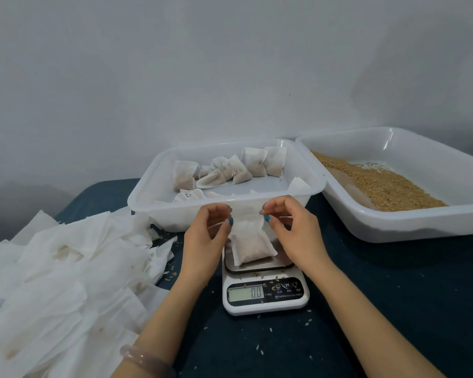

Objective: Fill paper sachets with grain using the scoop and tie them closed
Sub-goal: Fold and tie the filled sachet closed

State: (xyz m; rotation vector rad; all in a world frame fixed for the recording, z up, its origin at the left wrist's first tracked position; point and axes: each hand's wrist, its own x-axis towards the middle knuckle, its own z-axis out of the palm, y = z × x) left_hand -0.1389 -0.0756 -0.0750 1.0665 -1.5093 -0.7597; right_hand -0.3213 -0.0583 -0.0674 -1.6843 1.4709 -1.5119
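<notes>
Pinching sachet (250,245) at its two top corners: left hand (208,236) on the left corner, right hand (288,230) on the right, with thumb closed toward curled fingers on each side. Cannot make out any string between the fingers. Holding the top flap upright and stretched between the hands, with the filled lower part lying on the pan of scale (265,296), slightly askew. Reading 0.0 on display (245,293).

Noted just behind scale: tray (148,197), white plastic, holding closed sachets (257,163) in a loose row along its far side and a few flat paper pieces nearer the front wall.

Noted to the right, rim against that tray: second tray (393,227), same make, tilted up toward the wall, with grain (382,186) spread in a band from its back left corner to its front.

Piled at left on cloth (366,309), dark blue: empty sachets (60,268), overlapping, several stained brown.

Scattered on cloth round scale and on its face: loose grains (309,311).

Worn on left wrist: bracelet (145,358), pale and translucent.
</notes>
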